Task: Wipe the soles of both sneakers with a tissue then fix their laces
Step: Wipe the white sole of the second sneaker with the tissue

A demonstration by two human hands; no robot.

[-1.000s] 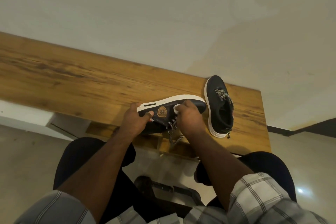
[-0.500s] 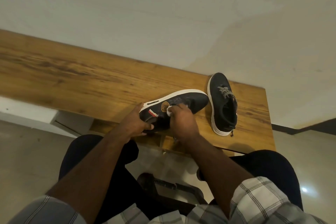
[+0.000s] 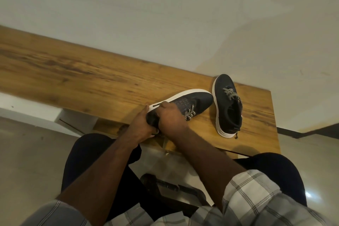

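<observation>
Gripping heel end of near sneaker [image 3: 190, 102] with left hand [image 3: 141, 126] and right hand [image 3: 170, 117], now rolled from its side toward upright on worktop [image 3: 91, 82], tissue hidden, second sneaker [image 3: 227, 104] just beside: wiping apparently finished, laces next.

Two sneakers: one [image 3: 194, 100] tipped on its side, one [image 3: 227, 104] upright beside it. Two hands, left [image 3: 141, 126] and right [image 3: 170, 117], both on the tipped one. One table [image 3: 73, 79]. Two checked sleeves [image 3: 256, 198].
</observation>
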